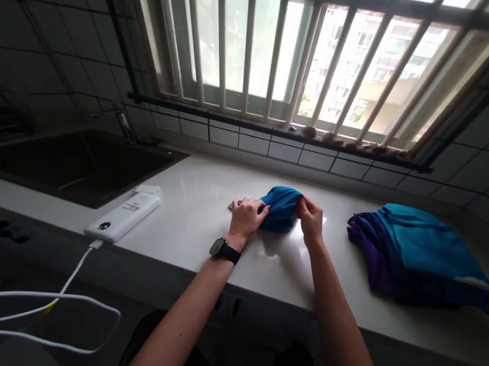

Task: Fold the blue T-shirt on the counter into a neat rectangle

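Observation:
A small bundled blue cloth (281, 208) lies on the white countertop (202, 213) below the window. My left hand (246, 215), with a black watch on its wrist, grips the cloth's left side, fingers curled. On the cloth's right edge my right hand (310, 218) pinches the fabric. Both hands rest low on the counter with the bundle between them.
A pile of blue and purple cloths (422, 257) lies to the right. A white power bank (125, 217) with a white cable (43, 306) sits at the counter's front left, near a dark sink (66, 161) with a faucet (122, 120). Barred window behind.

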`<state>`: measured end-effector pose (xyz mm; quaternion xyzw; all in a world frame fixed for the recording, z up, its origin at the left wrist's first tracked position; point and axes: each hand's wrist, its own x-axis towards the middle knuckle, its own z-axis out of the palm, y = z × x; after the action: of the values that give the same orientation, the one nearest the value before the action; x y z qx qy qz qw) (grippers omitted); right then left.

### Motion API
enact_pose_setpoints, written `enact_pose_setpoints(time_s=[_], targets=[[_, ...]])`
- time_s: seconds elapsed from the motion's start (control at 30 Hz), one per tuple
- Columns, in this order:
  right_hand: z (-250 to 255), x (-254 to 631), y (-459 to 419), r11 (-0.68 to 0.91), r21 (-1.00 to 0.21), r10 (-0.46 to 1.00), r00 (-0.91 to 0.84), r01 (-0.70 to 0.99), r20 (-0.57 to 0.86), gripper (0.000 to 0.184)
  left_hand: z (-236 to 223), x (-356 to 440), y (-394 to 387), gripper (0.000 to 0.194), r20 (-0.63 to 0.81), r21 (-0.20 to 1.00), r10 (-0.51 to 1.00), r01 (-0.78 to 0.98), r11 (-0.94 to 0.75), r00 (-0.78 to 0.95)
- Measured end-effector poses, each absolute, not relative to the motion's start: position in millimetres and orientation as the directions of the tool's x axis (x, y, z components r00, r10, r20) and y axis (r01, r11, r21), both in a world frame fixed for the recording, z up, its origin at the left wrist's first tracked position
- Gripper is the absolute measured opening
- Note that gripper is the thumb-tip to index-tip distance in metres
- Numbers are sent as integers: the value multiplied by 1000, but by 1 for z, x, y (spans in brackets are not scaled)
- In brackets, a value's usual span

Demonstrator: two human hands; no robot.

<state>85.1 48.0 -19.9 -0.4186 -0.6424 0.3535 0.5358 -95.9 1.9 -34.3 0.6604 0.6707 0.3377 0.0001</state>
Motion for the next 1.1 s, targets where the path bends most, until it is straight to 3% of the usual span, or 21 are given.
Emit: enact_pose_setpoints(time_s=[0.13,0.2,0.27,0.37,0.43,0.57,0.7,0.77,0.87,1.03,1.1], targets=[[-12,88,42,268,-890,924,-164,-369,346,49,-31,-95,-2,26,470,439,873,893,-102,-131],[-11,89,40,199,-833,925,-180,-516,333,43,-29,-94,-4,22,488,441,869,882,-163,-83],[-11,92,39,154,-797,929,-189,-584,319,39,-29,-93,-7,30,497,422,867,865,-271,29],[-12,96,37,88,-778,919,-250,-622,304,37,-30,-91,-7,43,480,371,860,849,-377,172],[-11,101,36,99,-747,926,-215,-657,311,35,-32,-92,-6,32,457,348,872,867,-356,174],[-6,113,38,277,-616,934,56,-737,352,30,-33,-99,-3,15,522,426,847,891,-159,-98],[-4,127,43,381,-600,913,186,-703,363,31,-36,-108,0,19,692,554,592,830,-69,-413],[-4,131,45,337,-646,933,151,-685,327,32,-40,-110,2,20,731,580,515,805,-124,-448],[-5,132,46,232,-688,967,88,-688,238,31,-45,-110,4,20,727,627,518,743,-233,-451],[-6,132,47,350,-659,928,150,-666,342,37,-44,-107,5,21,789,601,475,653,-462,-390],[-7,131,51,304,-711,949,132,-635,287,34,-44,-106,8,18,812,569,480,639,-518,-333]])
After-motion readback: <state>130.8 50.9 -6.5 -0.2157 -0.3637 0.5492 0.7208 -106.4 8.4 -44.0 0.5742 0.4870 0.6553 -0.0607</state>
